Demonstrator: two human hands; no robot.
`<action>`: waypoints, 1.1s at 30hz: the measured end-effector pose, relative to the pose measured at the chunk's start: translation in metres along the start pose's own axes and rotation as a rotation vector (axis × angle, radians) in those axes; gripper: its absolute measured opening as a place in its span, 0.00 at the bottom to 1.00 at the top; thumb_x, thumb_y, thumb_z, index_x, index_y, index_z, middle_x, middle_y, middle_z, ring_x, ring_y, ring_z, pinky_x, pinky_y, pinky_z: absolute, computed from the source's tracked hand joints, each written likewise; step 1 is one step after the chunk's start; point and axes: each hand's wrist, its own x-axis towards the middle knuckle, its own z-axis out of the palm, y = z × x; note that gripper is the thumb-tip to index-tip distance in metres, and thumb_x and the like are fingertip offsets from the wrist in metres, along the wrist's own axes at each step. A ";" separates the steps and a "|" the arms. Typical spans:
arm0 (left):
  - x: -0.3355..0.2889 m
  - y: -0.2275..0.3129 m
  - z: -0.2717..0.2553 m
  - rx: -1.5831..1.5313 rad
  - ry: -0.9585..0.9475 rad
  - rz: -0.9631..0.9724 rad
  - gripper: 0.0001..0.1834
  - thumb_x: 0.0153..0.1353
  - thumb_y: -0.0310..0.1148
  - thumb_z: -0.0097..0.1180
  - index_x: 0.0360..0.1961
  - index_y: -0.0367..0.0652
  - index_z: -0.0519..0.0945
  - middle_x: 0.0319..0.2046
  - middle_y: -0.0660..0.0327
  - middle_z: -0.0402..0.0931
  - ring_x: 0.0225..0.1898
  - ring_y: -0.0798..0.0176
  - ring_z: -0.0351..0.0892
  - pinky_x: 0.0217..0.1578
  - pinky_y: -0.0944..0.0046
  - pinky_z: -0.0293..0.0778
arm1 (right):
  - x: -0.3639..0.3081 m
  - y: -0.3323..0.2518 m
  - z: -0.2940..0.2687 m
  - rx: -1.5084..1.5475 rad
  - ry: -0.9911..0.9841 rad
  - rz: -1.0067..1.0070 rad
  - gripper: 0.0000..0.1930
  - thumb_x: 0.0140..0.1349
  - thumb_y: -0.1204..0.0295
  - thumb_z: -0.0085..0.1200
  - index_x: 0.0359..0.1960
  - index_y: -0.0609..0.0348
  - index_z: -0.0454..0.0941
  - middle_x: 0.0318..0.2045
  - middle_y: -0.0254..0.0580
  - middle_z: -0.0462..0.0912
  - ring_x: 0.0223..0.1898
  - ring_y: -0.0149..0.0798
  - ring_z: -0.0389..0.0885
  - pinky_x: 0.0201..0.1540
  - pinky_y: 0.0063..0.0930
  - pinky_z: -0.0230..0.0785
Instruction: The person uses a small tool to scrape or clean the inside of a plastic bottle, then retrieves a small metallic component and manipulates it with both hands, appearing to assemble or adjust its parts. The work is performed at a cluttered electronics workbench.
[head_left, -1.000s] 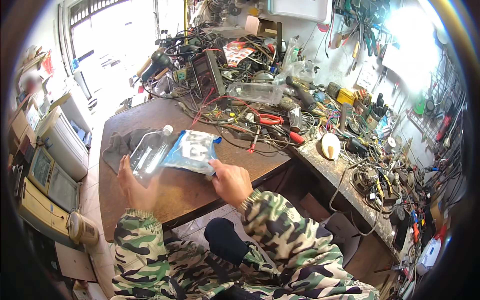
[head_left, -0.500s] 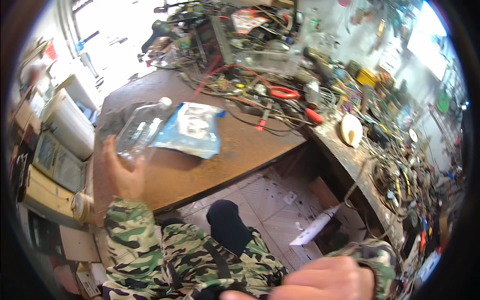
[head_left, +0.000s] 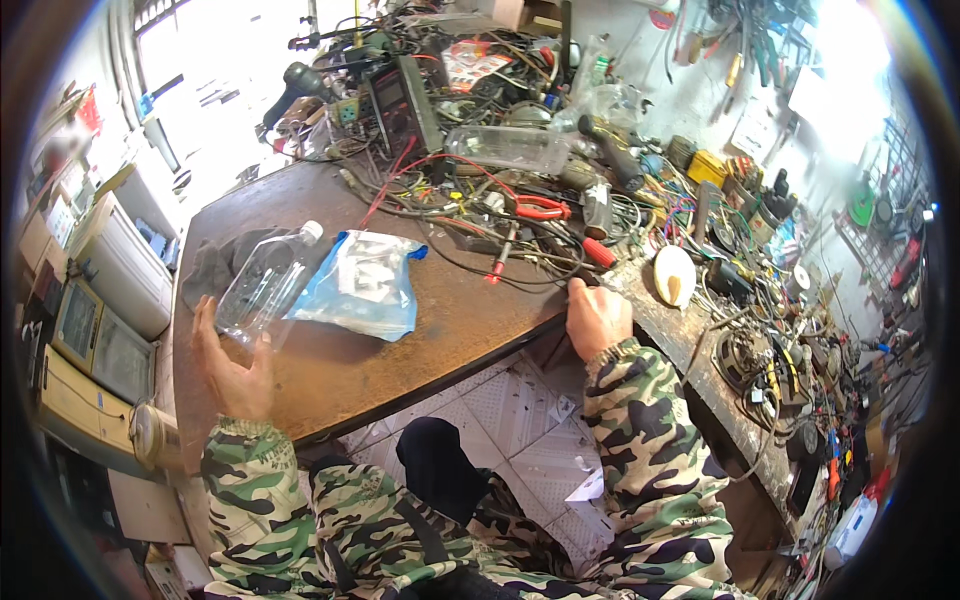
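On the brown tabletop point(head_left: 480, 330), my left hand point(head_left: 235, 375) is open, its thumb and fingers spread around the base of a clear plastic bottle point(head_left: 262, 285). Whether the fingers touch the bottle I cannot tell. The bottle lies on its side, cap pointing away, partly over a dark grey cloth point(head_left: 212, 268). Right beside it is a blue and white plastic packet point(head_left: 365, 290). My right hand point(head_left: 598, 318) is closed at the inner corner of the table, knuckles up. Its fingertips are mostly hidden, so anything inside it cannot be made out.
A multimeter point(head_left: 400, 105) stands at the back among tangled cables. Red-handled pliers point(head_left: 540, 207) and a red test probe point(head_left: 500, 258) lie near the table's right part. A cluttered side bench point(head_left: 690, 335) runs along the right, holding a cream oval piece point(head_left: 675, 277).
My right hand has gone from low at the front up to the table's inner corner. The left hand stays open by the bottle. The whole view has shifted slightly.
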 end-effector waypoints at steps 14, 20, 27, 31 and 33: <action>0.005 0.015 -0.009 -0.078 0.167 0.055 0.34 0.51 0.23 0.63 0.62 0.36 0.70 0.61 0.47 0.71 0.64 0.44 0.69 0.65 0.48 0.64 | -0.037 -0.027 -0.047 0.817 0.051 -0.135 0.06 0.65 0.74 0.55 0.39 0.64 0.79 0.23 0.41 0.81 0.22 0.37 0.79 0.26 0.30 0.69; -0.044 0.037 -0.021 -0.585 0.029 0.107 0.19 0.56 0.24 0.61 0.50 0.33 0.77 0.50 0.47 0.80 0.51 0.50 0.81 0.52 0.55 0.77 | -0.114 -0.109 -0.068 1.877 -0.230 0.362 0.04 0.67 0.77 0.54 0.39 0.67 0.75 0.21 0.29 0.72 0.16 0.20 0.63 0.18 0.17 0.53; -0.157 0.082 -0.047 -1.433 -0.735 -0.831 0.20 0.72 0.37 0.55 0.56 0.30 0.75 0.46 0.58 0.80 0.45 0.72 0.77 0.48 0.69 0.74 | -0.189 -0.177 -0.042 1.241 -0.241 -0.218 0.06 0.62 0.81 0.58 0.40 0.65 0.80 0.22 0.41 0.82 0.22 0.33 0.82 0.27 0.25 0.72; -0.159 0.049 -0.053 -1.505 -0.738 -1.004 0.16 0.74 0.38 0.52 0.48 0.34 0.82 0.30 0.63 0.82 0.25 0.78 0.70 0.26 0.78 0.64 | -0.213 -0.193 -0.021 1.180 -0.190 -0.511 0.07 0.60 0.80 0.59 0.39 0.65 0.79 0.25 0.46 0.82 0.23 0.39 0.83 0.27 0.28 0.73; -0.155 0.041 -0.060 -1.536 -0.681 -1.050 0.16 0.74 0.38 0.51 0.48 0.35 0.82 0.30 0.61 0.82 0.23 0.76 0.72 0.24 0.77 0.66 | -0.225 -0.193 -0.023 1.250 -0.426 -0.309 0.05 0.63 0.79 0.58 0.40 0.66 0.78 0.25 0.41 0.82 0.23 0.33 0.81 0.27 0.26 0.72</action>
